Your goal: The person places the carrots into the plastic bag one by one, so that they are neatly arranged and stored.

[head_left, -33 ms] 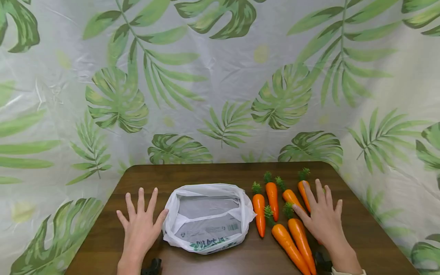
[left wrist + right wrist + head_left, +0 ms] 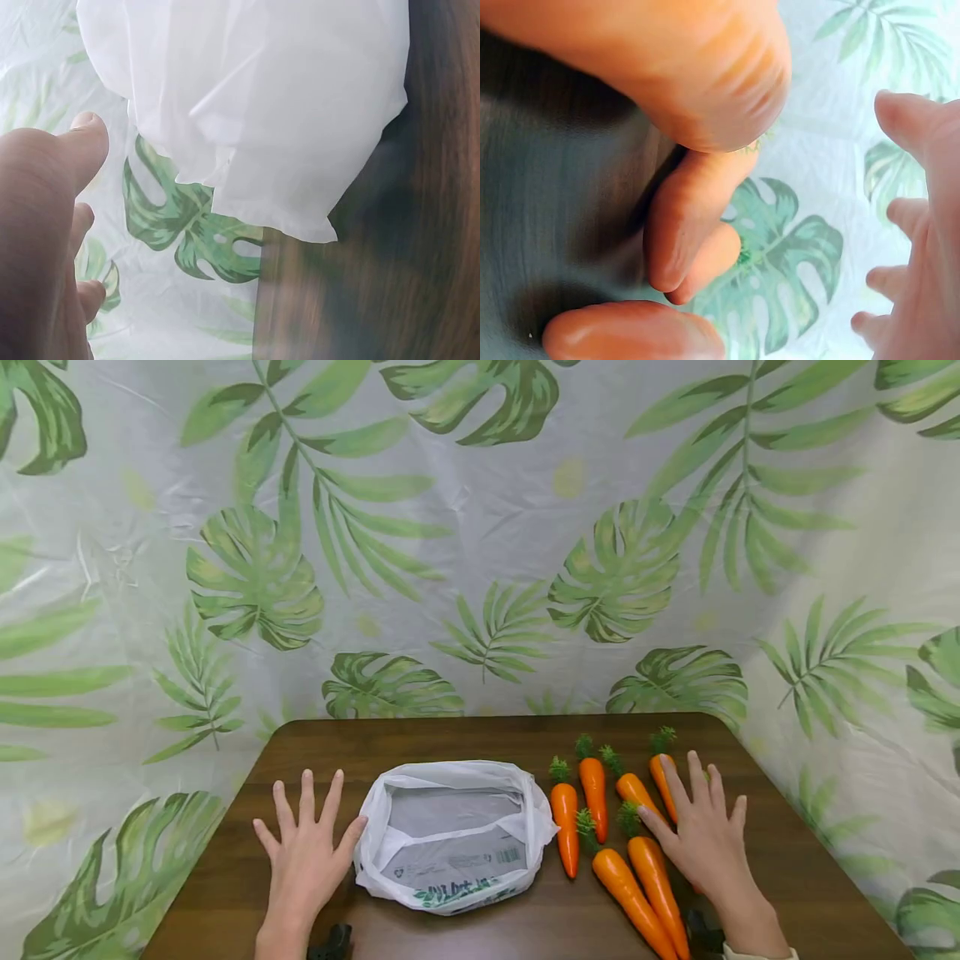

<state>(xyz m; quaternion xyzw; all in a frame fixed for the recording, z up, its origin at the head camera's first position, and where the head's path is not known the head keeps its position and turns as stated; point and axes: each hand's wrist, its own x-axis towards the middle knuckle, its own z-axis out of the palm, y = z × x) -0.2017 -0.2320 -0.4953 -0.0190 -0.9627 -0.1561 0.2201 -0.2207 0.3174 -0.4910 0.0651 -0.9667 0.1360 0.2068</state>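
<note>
In the head view my left hand (image 2: 303, 864) is spread flat with straight fingers, its thumb tip right at the left side of a white plastic bag (image 2: 375, 781). The bag's mouth gapes upward, with green print on its near inner side. To the right lie several orange carrots (image 2: 651, 877) with green leafy tops. My right hand (image 2: 705, 847) is spread over the rightmost ones, hiding parts of them, and holds nothing. The left wrist view shows the bag's pale side (image 2: 262, 112) beside the thumb; in the right wrist view blurred carrots (image 2: 697, 217) lie left of the hand.
A dark brown wooden table (image 2: 450, 737) with rounded far corners bears everything. Behind it hangs a pale sheet (image 2: 495, 527) with green leaf prints. Small black wrist devices (image 2: 330, 942) show at the lower edge beside both wrists.
</note>
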